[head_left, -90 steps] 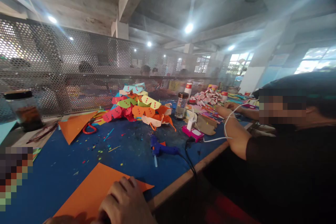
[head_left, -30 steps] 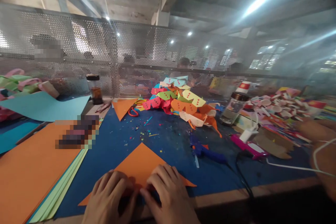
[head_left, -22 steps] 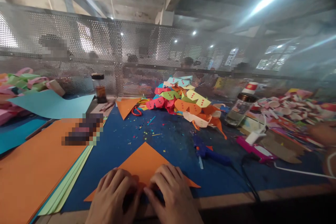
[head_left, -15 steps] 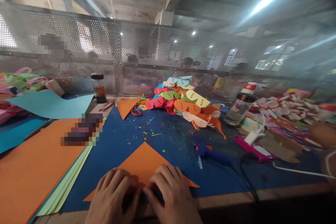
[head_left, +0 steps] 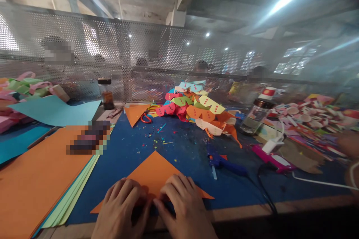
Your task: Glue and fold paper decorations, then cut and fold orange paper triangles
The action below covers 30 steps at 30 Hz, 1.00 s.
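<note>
I find both hands engaged on the near edge of an orange paper sheet [head_left: 154, 171], which lies on the blue-topped table [head_left: 114, 168] close to its front edge. My left hand [head_left: 120, 209] and right hand [head_left: 182, 205] are set just beside one another, fingers curled narrowly over the paper and thumbs turned inward; I cannot tell whether the fingertips pinch the edge or merely press it, as the hands cover them. Step in hand, in my judgement: holding and aligning that near edge. Any further move on it would call for even pressure from both sides, with the side corners kept from shifting. The visible outline is triangular: the apex points away from me, toward the perforated metal screen [head_left: 151, 44], and the long axis runs left to right, roughly along the table's front edge. The layers beneath the hands cannot be verified. Noted nearby: a stack of coloured paper [head_left: 42, 179] to the left, a blue glue gun [head_left: 224, 163] to the right, and a pile of cut-paper shapes [head_left: 203, 112] beyond.
</note>
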Available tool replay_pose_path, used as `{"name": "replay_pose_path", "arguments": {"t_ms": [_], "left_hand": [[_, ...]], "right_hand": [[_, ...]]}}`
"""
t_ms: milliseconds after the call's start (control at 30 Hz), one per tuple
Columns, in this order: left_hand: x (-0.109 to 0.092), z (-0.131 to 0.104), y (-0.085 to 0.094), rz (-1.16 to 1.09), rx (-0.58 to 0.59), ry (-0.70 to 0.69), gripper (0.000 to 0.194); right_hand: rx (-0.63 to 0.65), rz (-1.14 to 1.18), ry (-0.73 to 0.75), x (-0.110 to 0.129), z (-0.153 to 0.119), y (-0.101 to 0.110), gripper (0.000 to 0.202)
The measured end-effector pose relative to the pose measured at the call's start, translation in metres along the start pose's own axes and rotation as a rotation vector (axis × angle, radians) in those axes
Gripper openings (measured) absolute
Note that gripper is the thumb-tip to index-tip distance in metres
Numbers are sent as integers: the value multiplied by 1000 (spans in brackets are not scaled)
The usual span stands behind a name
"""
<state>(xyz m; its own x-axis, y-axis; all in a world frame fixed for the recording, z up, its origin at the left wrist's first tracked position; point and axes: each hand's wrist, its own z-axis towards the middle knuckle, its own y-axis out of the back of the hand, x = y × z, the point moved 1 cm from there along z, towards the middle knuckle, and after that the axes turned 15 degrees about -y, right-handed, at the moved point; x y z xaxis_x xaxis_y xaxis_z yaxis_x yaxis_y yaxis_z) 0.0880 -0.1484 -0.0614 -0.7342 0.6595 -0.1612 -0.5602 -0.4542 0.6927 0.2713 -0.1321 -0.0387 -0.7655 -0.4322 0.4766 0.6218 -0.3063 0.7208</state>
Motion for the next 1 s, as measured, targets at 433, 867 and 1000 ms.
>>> {"name": "replay_pose_path", "arguments": {"t_ms": [433,867,1000], "left_hand": [[0,-1,-1,5,6,8,3],[4,4,11,78,57,-96,7],[4,4,13,86,67,-96,10]], "right_hand": [[10,-25,-24,2,1,2,25],[65,-98,-80,9,2,12,20],[69,-117,-85,12,2,14,20]]}}
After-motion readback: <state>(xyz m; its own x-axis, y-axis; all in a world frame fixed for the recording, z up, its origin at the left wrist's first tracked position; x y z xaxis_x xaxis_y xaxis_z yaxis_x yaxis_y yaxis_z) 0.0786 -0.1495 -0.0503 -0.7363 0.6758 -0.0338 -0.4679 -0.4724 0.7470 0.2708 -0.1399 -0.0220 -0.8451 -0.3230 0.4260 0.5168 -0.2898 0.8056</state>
